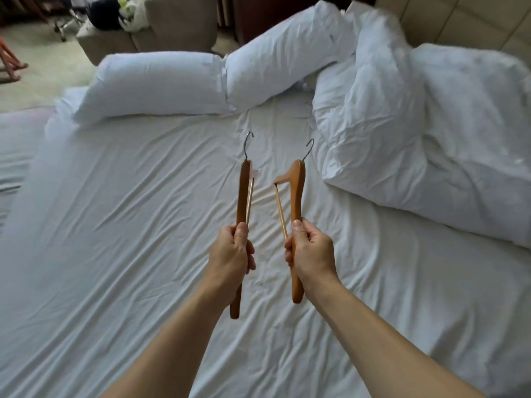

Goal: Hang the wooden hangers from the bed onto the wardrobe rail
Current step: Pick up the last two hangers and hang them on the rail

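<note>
I hold two wooden hangers above the bed, one in each hand. My left hand grips the left hanger around its shoulder, seen edge-on, with its metal hook pointing away from me. My right hand grips the right hanger the same way, its crossbar angled out to the left and its hook also pointing away. The two hangers are apart, roughly side by side over the middle of the white sheet. No wardrobe or rail is in view.
Two white pillows lie along the far side of the bed. A crumpled white duvet is heaped at the right. Beyond the bed stand a beige armchair and a padded wall.
</note>
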`<state>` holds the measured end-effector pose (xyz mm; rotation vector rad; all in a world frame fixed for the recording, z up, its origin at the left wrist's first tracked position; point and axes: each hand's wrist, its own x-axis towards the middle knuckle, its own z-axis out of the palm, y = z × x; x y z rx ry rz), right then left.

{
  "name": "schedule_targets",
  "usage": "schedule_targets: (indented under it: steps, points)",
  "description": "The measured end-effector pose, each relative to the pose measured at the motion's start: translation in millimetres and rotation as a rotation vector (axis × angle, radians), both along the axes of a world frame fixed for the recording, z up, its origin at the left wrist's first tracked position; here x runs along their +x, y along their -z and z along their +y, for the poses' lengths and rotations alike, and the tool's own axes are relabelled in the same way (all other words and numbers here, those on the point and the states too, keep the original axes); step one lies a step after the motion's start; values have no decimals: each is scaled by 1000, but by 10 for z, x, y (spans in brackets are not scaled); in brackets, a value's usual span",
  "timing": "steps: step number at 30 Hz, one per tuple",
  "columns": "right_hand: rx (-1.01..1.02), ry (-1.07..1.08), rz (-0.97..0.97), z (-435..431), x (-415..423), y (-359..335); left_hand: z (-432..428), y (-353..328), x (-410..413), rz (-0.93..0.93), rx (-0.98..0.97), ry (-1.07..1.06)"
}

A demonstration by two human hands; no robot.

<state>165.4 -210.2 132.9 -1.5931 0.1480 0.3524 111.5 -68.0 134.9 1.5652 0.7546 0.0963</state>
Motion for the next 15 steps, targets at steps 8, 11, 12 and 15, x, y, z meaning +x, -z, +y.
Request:
schedule_targets:
  steps: [8,11,12,15]
  points:
    - [-58,-1,-97,-391,-6,-1099,-203,-1145,46,-59,54,31]
    - [-78,13,-132,-546,-51,-1484,-276,-1539,-21,-85,39,27]
    - [-84,20,-143,-594,-63,-1602,-296,-1659,-40,-93,40,29]
    - [-80,42,-166,-748,-95,-1920,-367,-1982,-83,-117,43,32]
